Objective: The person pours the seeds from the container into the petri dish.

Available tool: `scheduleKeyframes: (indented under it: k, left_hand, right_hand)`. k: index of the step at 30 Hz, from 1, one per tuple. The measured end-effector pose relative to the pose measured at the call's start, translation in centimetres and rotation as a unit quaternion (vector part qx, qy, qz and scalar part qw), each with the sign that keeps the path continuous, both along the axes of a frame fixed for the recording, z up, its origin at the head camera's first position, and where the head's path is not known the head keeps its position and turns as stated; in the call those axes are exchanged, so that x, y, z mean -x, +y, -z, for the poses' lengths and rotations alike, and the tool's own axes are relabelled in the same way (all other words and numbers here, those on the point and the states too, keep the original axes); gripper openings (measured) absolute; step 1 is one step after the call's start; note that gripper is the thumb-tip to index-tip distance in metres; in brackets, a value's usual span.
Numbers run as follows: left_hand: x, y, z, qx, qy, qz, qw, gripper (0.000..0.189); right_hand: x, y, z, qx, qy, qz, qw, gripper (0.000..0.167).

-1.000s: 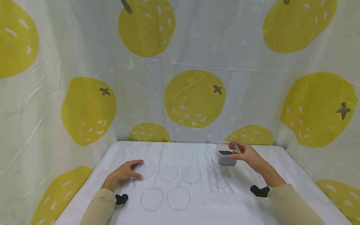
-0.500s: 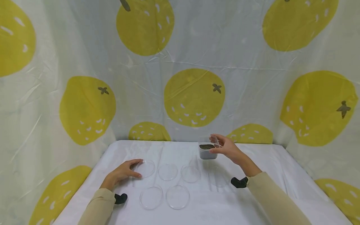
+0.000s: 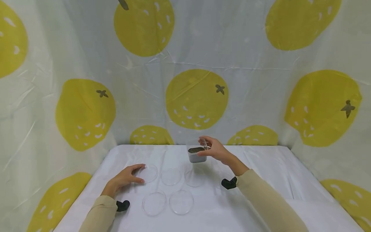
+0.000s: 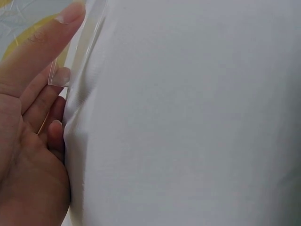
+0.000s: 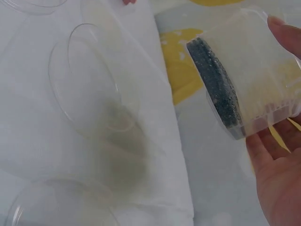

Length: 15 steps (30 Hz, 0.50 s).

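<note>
My right hand point(image 3: 215, 150) grips a clear square plastic container point(image 3: 198, 157) by its upper side. The container is in the air above the back of the table, with a layer of dark grainy material point(image 5: 215, 82) at its bottom. My left hand point(image 3: 125, 177) holds the edge of the leftmost clear petri dish point(image 3: 148, 174), which lies on the table. In the left wrist view, the thumb point(image 4: 47, 40) and a fingertip are on the clear rim. Under and near the raised container lie two further dishes, one petri dish point(image 3: 171, 177) and another petri dish point(image 3: 195, 178).
In the front row are a petri dish point(image 3: 154, 203) and another petri dish point(image 3: 181, 202). One more petri dish point(image 3: 224, 180) lies to the right, partly behind my right wrist camera point(image 3: 229, 183). A white cloth covers the table point(image 3: 220, 212); a lemon-print curtain point(image 3: 249, 96) hangs behind it.
My right hand has carried the container leftward and slightly upward, from the right side to above the dish row's middle. The left hand has stayed at the leftmost dish.
</note>
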State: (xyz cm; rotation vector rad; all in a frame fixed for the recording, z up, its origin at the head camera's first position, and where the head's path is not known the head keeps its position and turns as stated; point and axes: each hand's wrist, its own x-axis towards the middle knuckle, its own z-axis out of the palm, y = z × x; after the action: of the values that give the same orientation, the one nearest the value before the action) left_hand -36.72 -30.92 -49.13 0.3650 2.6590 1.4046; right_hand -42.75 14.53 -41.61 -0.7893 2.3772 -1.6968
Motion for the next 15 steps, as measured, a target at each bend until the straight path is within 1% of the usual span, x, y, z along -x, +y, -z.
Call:
scheduleKeyframes:
  k: [4, 7, 11, 15]
  left_hand:
    - [0.0, 0.1, 0.0, -0.001, 0.001, 0.005, 1.0, 0.08]
    - [-0.1, 0.1, 0.0, 0.01, 0.011, 0.01, 0.9998, 0.08]
    - [-0.2, 0.0, 0.0, 0.008, 0.014, 0.011, 0.9998, 0.08]
    - [-0.1, 0.0, 0.0, 0.004, 0.005, 0.004, 1.0, 0.08]
  right_hand:
    - [0.4, -1.6, 0.2, -0.006, 0.002, -0.002, 1.0, 0.086]
    - [0.6, -2.7, 0.4, -0.012, 0.008, -0.001, 0.9999, 0.086]
    - [0.8, -4.3, 0.5, -0.016, 0.012, 0.005, 0.9998, 0.087]
    - [0.8, -6.1, 0.7, -0.025, 0.019, 0.019, 0.9993, 0.087]
